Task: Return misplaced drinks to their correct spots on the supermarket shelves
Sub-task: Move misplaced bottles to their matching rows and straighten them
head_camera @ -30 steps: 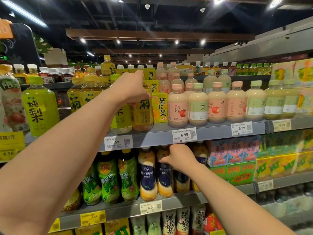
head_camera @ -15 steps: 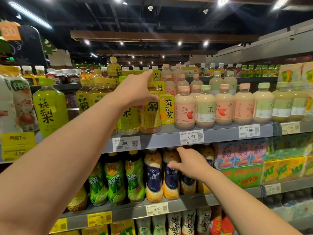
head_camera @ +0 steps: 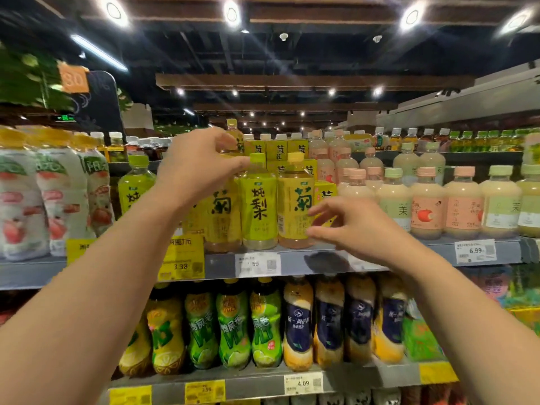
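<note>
Left hand: at frame centre, fingers curved loosely by the green-cap bottle, holding nothing
Right hand: spread beside the yellow-cap bottle, not gripping

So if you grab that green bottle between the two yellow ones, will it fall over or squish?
The green-label bottle looks full, so it is probably fairly heavy and firm. It is tall and narrow, so a push near the cap could tip it, though the yellow bottles close on each side would likely catch it. The glossy wrap may be a bit slippery.
</note>
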Demonstrator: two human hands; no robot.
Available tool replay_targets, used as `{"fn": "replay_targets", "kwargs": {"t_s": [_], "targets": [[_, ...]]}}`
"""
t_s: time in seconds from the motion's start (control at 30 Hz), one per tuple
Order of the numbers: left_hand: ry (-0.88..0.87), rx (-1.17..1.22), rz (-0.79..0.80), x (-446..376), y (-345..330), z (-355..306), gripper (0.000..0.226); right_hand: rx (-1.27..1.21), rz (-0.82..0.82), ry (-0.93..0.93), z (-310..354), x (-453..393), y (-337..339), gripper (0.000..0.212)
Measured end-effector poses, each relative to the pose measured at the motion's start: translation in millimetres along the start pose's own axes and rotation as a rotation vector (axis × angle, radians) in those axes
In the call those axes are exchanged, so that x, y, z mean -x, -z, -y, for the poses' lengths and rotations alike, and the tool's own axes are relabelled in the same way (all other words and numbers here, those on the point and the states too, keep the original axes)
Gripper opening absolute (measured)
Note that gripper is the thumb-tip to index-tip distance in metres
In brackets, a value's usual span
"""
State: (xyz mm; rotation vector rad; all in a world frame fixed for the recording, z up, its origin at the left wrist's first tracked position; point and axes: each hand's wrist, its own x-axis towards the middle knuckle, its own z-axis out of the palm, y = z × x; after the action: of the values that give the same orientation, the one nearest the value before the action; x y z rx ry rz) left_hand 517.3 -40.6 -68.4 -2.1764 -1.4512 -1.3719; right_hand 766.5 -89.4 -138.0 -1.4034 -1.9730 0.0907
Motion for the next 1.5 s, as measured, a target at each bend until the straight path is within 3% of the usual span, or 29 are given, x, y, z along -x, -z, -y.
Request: {"fn": "replay_targets", "kwargs": {"t_s": [0.3,0.47,0.63,0.8,0.97,1.17,1.4,1.5], "targets": [[0.133,-0.048,0.107,16,2,53,0.061,0.253,-0.085,0.178,76,-79,-1,0.070],[0.131,-0.072,0.145,25,0,68,0.060,0.242,0.056,0.027,89,-112,-10,0.086],[0.152,-0.085,0.172,33,-8,76,0.070,0.227,0.124,-0.031,86,-122,-21,0.088],[0.172,-0.115,0.175,46,-21,71,0.087,0.320,0.075,0.025,84,-107,-19,0.098],[0.188,-0.139,0.144,61,-29,66,0.089,0.509,-0.116,0.164,80,-80,-18,0.099],[0.205,-0.040,0.110,82,-26,66,0.081,0.226,-0.173,0.245,75,-52,-25,0.091],[0.141,0.006,-0.002,82,18,94,0.064,0.149,-0.326,0.205,108,-44,-5,0.094],[0.113,0.019,-0.059,74,46,115,0.058,0.088,-0.319,0.202,137,-44,2,0.094]]}}
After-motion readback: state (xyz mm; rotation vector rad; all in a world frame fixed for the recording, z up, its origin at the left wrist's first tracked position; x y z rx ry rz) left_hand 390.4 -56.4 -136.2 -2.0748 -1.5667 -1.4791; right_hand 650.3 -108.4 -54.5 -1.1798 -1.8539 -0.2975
